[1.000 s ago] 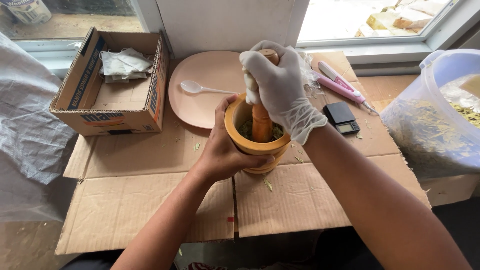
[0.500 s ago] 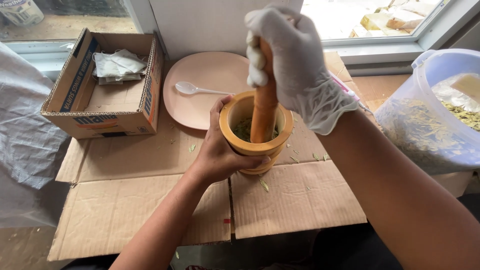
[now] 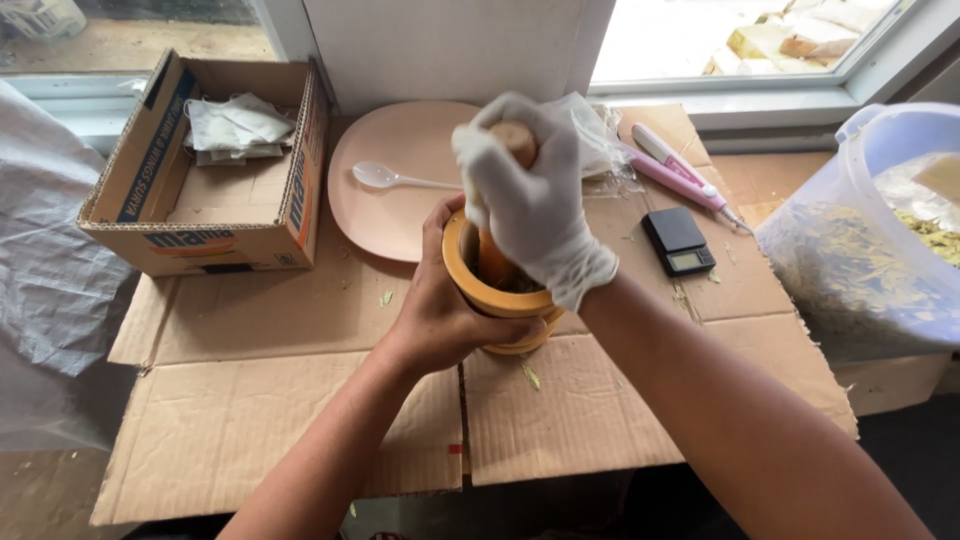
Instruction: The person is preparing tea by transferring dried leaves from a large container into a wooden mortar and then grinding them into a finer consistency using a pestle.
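Pestle has dropped back into mortar since 0.5 s ago, axis near upright; gloved right hand fisted round its top, bare left hand wraps mortar's near-left wall, centre of cardboard

I see flattened brown cardboard covering the surface, which sits against a white wall section between two windows. Bright daylight pours through both panes. A grey plastic sheet hangs at my left edge.
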